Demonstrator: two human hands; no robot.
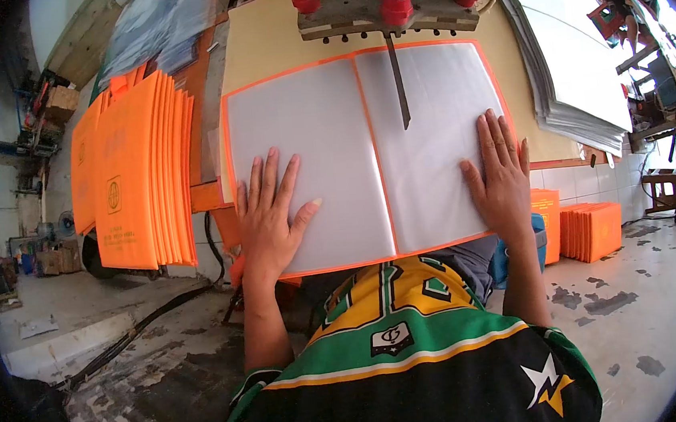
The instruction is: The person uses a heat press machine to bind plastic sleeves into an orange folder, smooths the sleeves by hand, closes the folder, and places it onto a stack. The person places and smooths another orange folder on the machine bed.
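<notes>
Both hands [272, 217] flat on an orange-edged folder [314, 165] — open, grey-white inside.

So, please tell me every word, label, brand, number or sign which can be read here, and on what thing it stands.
Shirt badge: looks like "G", perhaps "CG"; not certain.
Shirt front: large characters, too folded to read.
Orange folders at left: round emblem and printed lines, too small to read.
Orange folders low at right: print too blurred to read.
Open folder: none visible.
</notes>
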